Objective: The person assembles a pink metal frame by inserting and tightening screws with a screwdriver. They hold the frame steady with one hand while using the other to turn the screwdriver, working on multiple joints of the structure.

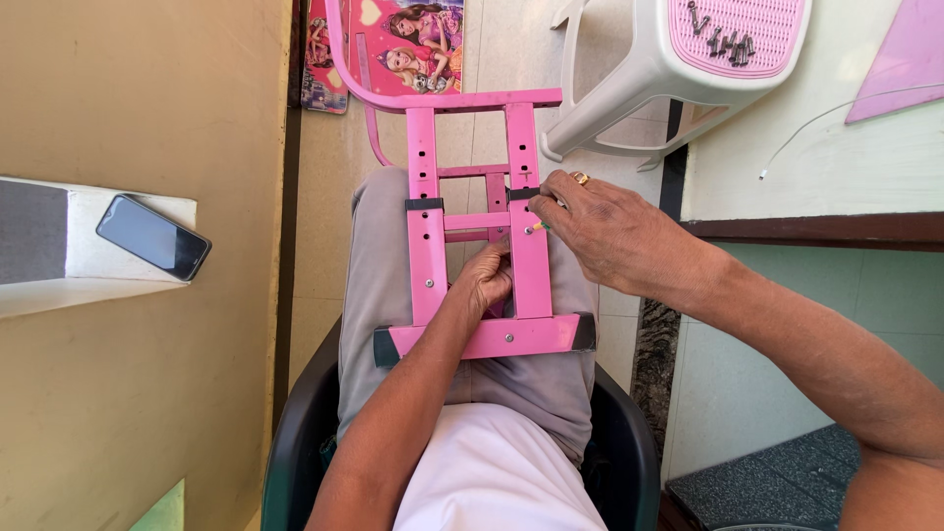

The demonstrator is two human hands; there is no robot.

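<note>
Phone: dark, lying flat on a white ledge at far left, well apart from both hands.
Pink frame: metal, two perforated uprights joined by crossbars, resting across the seated person's lap.
Left hand: between the two uprights, fingers curled against the inner side of the right upright, beneath the frame's crossbar.
Right hand: fingertips pinched together on a small screwdriver whose tip touches the right upright.
Stool: white plastic, pink perforated seat holding loose screws, beyond the right hand.
</note>
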